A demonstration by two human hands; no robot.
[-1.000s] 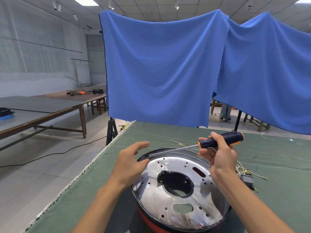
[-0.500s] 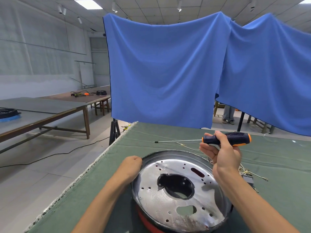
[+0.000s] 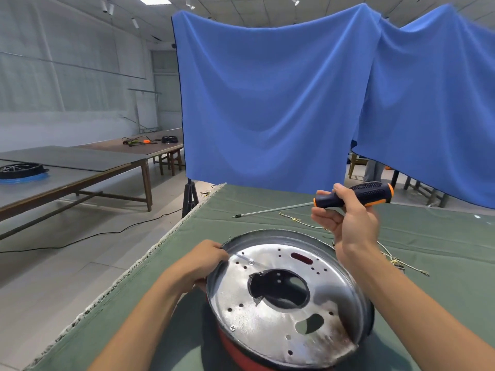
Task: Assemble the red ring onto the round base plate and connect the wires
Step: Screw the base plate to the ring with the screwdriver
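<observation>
Left hand point(image 3: 203, 263) grips rim of base plate point(image 3: 281, 311); red ring point(image 3: 241, 352) beneath. Right hand point(image 3: 348, 223) holds screwdriver point(image 3: 353, 198) aloft. Plate looks stiff, slick, sharp-edged: hold by rim.

Counted on the green table point(image 3: 267, 202): one base plate point(image 3: 281, 311), one red ring point(image 3: 235, 349), one screwdriver point(image 3: 348, 200), two hands.
</observation>
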